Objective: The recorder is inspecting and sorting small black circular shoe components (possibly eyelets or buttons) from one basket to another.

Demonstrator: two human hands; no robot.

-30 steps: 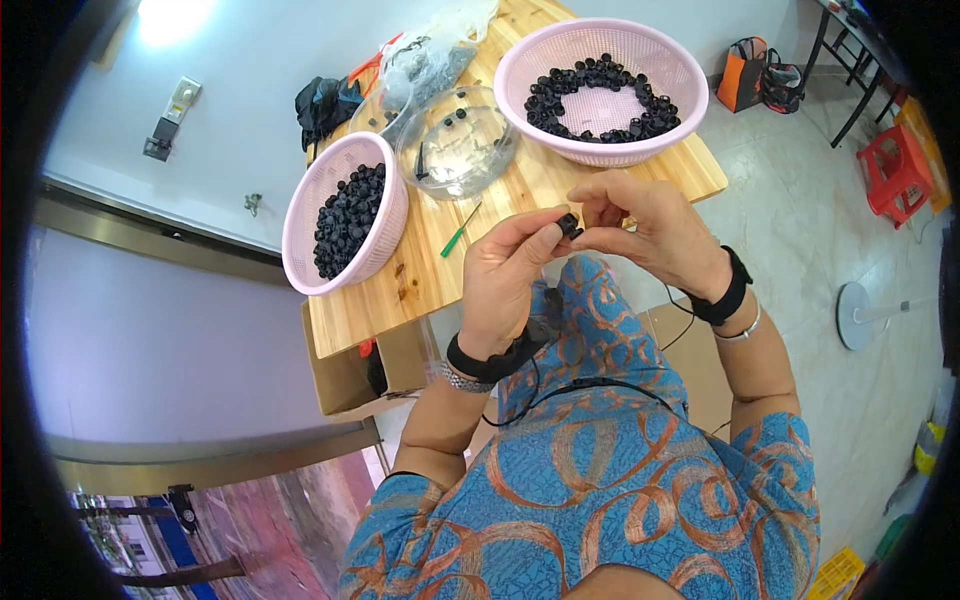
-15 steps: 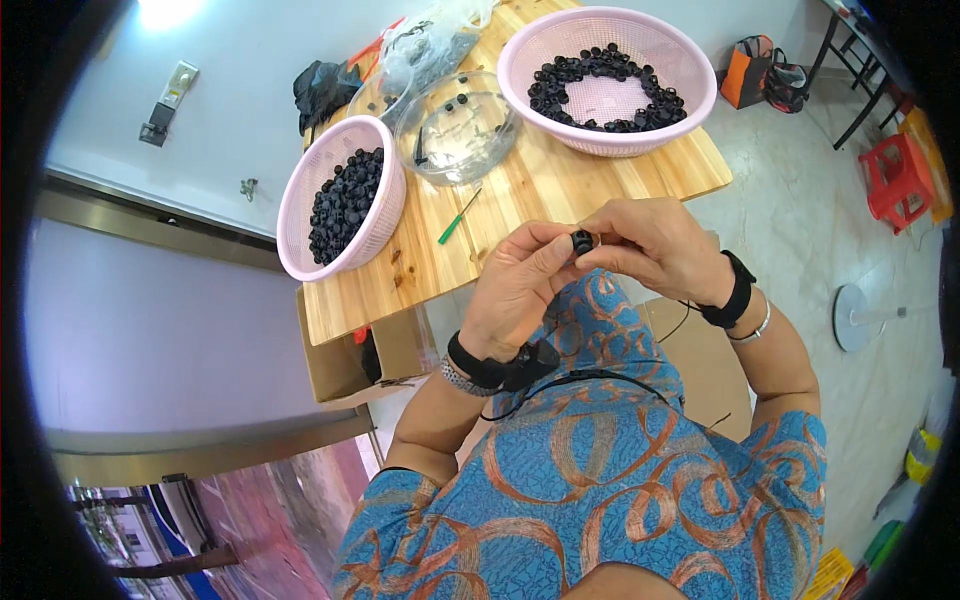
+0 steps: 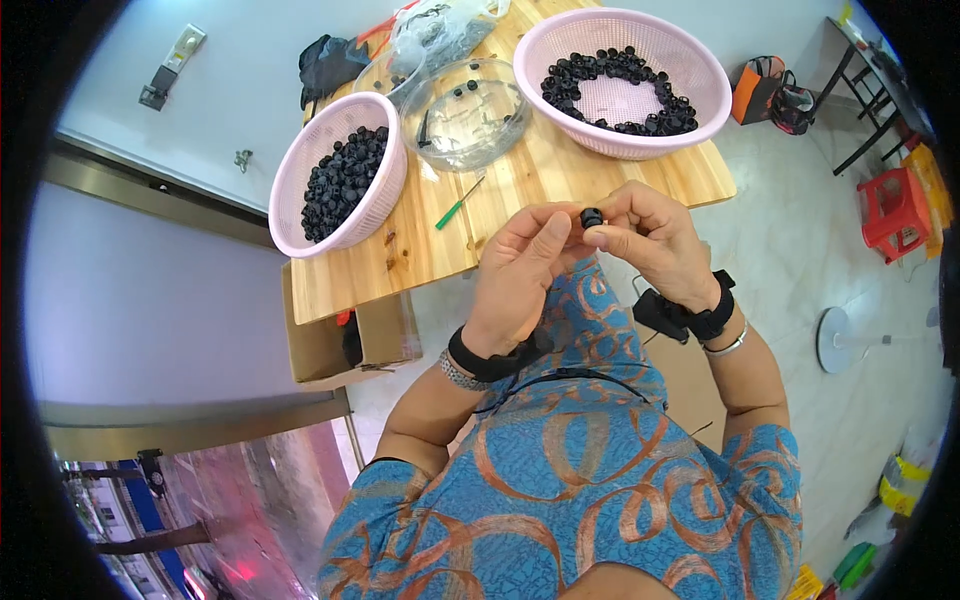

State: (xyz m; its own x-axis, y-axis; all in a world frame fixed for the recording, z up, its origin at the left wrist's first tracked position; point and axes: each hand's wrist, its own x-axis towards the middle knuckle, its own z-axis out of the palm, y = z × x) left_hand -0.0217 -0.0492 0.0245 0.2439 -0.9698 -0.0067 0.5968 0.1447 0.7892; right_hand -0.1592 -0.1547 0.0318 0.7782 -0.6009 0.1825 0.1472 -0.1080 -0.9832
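A small, round black plastic piece (image 3: 592,217) is pinched between the thumb and fingers of my right hand (image 3: 660,245), just off the table's near edge. Right beside it is my left hand (image 3: 512,280), its thumb straight and off the piece. The left fingers reach toward the piece, their tips partly hidden behind it. On the table, a pink basket (image 3: 385,205) at the left holds a heap of similar black pieces (image 3: 345,185). A larger pink basket (image 3: 705,75) at the far right has more black pieces (image 3: 670,120) in a ring around its floor.
A green-handled screwdriver (image 3: 450,214) lies on the wooden table (image 3: 500,195). Behind it stands a clear plastic tub (image 3: 465,150) with a few black bits, near plastic bags (image 3: 455,30). An open cardboard box (image 3: 390,335) is below the left edge. A red stool (image 3: 893,215) stands at right.
My left thumb has come off the black piece, which now sits in my right fingers. Both hands have shifted slightly up in the picture, and the view has turned a little.
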